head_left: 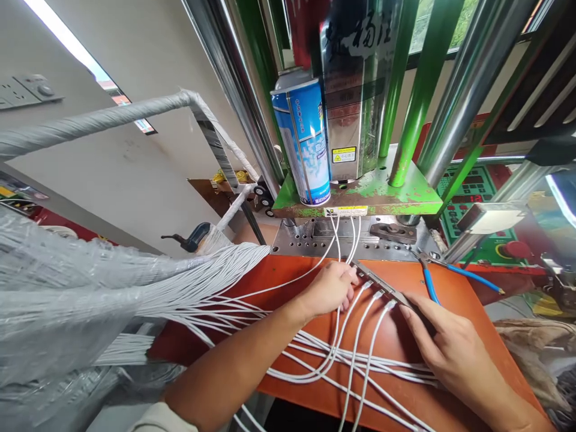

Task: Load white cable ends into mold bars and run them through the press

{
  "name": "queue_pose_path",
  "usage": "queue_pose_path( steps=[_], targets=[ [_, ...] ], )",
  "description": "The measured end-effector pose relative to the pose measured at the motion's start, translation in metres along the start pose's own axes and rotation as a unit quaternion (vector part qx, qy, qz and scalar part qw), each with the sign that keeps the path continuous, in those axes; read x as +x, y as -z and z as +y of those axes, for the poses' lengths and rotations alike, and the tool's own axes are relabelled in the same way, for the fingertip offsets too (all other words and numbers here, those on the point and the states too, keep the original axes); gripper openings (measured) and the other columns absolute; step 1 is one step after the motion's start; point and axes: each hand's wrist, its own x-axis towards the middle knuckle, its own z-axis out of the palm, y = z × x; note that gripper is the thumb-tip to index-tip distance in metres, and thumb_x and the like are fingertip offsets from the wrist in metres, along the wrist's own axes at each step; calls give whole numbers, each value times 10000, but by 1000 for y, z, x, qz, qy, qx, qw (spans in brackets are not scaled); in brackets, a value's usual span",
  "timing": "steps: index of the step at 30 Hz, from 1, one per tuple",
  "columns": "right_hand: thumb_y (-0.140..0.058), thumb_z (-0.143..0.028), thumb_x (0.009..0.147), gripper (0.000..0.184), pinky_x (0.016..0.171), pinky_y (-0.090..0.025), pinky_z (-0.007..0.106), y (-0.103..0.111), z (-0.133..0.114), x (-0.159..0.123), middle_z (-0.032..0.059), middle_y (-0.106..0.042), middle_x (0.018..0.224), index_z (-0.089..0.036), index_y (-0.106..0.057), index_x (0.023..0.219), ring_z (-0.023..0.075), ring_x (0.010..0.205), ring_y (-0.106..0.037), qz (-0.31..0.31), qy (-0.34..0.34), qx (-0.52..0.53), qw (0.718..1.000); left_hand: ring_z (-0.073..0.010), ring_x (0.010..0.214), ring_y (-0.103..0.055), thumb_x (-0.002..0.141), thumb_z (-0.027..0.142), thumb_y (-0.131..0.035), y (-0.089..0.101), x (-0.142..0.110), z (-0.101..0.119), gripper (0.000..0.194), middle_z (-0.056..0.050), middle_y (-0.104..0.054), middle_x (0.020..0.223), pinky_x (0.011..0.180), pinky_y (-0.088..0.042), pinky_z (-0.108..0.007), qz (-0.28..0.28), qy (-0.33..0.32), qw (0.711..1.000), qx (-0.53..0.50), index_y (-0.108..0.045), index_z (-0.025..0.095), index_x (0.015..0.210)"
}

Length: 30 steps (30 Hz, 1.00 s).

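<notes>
Bare hands at work over an orange-topped bench [472,312], in front of a press with a chipped green metal plate [418,195].

Narrow dark metal bar [381,284] lies aslant between the hands, just short of the perforated steel bed [292,237] under the plate. Three white cables with pale plugs [377,294] sit side by side along its near edge; spacing looks set by the bar, presumably so each end stays in its own place.

Right hand [445,336]: closed on the bar's right end, thumb along the near side, fingers on top and behind. Reads as the steadying hand.

Left hand [330,288]: thumb and fingers drawn together at the bar's left end. A single white cable [338,324] drops from below the fingers; pinched there, it seems, though the plug is hidden. Fine fingertip hold, probably for aligning a small end.

More thin white cables [355,234] come from under the plate, behind the left hand. Big loose white cable bundle [216,273] fans in from the left, ends within reach.

Blue-handled pliers [468,275] lie splayed at the bed's right corner, likely parked clear of the cables. Blue-and-white spray can [303,141] stands on the plate's left front, handy but off the work surface.
</notes>
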Motion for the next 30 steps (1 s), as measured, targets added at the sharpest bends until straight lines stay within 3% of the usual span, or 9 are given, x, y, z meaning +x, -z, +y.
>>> queue_pose_path(
  steps=[3, 8, 17, 23, 30],
  targets=[
    [-532, -357, 1043, 200, 705, -547, 278, -2, 5, -2, 29, -762, 1012, -248, -618, 1186, 176, 771, -734, -4, -6, -15, 1000, -80, 359, -432, 977, 424, -507, 6, -1, -3, 307, 46, -532, 497, 415, -319, -188, 55, -41, 996, 63, -590, 172, 820],
    [-507, -351, 1051, 209, 699, -543, 279, 0, 5, 0, 44, -755, 1013, -237, -602, 1199, 177, 771, -725, -27, 10, -6, 1000, -80, 369, -377, 964, 397, -491, 5, 0, -3, 322, 48, -495, 467, 429, -295, -205, 26, 0, 998, 57, -595, 174, 756],
    [-493, -298, 1056, 188, 679, -520, 267, 1, -4, 3, 43, -736, 977, -229, -579, 1208, 155, 745, -705, -33, 55, 12, 998, -113, 479, -430, 980, 407, -431, 4, 7, -12, 405, 38, -481, 501, 545, -339, -249, 82, -68, 985, 135, -618, 179, 702],
    [-503, -280, 1051, 209, 692, -543, 250, 4, -2, 2, 57, -748, 1023, -229, -574, 1241, 156, 796, -723, -60, 62, 45, 995, -138, 625, -540, 976, 339, -440, 0, 1, -6, 382, -3, -617, 653, 648, -384, -264, 88, -109, 969, 204, -594, 182, 664],
    [-528, -306, 1042, 247, 774, -569, 246, 7, 1, 2, 41, -753, 1136, -270, -586, 1279, 169, 912, -740, -85, 62, 54, 993, -172, 707, -633, 997, 288, -435, -1, 0, -3, 365, -36, -696, 750, 711, -442, -291, 95, -94, 958, 254, -620, 184, 700]
  ],
)
